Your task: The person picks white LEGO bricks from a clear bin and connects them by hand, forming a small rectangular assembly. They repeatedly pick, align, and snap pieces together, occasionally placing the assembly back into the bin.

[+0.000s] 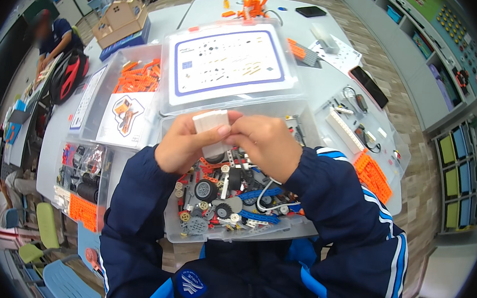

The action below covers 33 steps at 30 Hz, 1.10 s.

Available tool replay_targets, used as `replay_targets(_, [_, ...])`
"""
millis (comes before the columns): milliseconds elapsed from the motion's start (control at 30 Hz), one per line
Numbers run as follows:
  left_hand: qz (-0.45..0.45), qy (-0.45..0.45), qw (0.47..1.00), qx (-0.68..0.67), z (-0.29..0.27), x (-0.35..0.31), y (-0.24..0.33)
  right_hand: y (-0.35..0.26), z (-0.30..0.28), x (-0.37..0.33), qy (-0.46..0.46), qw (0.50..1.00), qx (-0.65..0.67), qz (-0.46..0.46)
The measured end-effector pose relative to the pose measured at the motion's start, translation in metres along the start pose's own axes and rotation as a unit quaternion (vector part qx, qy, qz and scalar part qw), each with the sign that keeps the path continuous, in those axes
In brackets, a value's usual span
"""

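Note:
A flat white rectangular block (pixel 211 122) is pinched in my left hand (pixel 186 142), its thumb lying across the front. My right hand (pixel 267 143) meets it at the right edge, fingers curled closed against the block or a small part there; what those fingertips hold is hidden. Both hands are above an open clear plastic bin (pixel 173 231) full of loose building parts. Inside it lie a black wheel with a grey hub (pixel 206 190), blue beams (pixel 258 216), grey gears (pixel 194 225) and a white cable (pixel 270 205).
The bin's lid (pixel 228 64) stands behind with a printed parts sheet. To the left are a box of orange bricks (pixel 137 76) and a divided parts case (pixel 81 192). A phone (pixel 369 86), white bricks and an orange plate (pixel 372 176) lie right. A person (pixel 59 37) sits far left.

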<state>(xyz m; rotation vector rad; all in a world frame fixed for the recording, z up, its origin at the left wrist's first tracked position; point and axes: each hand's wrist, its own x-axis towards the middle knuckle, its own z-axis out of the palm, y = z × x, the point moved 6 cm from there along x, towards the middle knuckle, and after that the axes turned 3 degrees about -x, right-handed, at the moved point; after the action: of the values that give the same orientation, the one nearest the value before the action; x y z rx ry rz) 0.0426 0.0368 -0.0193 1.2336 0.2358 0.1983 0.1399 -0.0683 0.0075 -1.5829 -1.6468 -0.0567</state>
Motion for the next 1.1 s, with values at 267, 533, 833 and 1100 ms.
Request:
replay_targets(267, [-0.035,-0.036,0.997,-0.051,0.078,-0.069,0.021,-0.094,-0.087,-0.062,0.035,0.998,-0.046,-0.037])
replay_targets(533, [-0.122,-0.117,0.978,-0.119,0.139,-0.092,-0.008,-0.106,-0.085,-0.107,0.044,0.987,0.109,-0.113])
replay_targets(833, [-0.215,-0.145,0.952,-0.164,0.16,-0.086,-0.048,-0.088,-0.088,-0.13,0.016,0.983,0.183,-0.028])
replay_targets(1100, [-0.201,-0.153,0.948,-0.195,0.16,-0.086,-0.058,-0.088,-0.083,-0.135,0.007,0.99,0.137,-0.035])
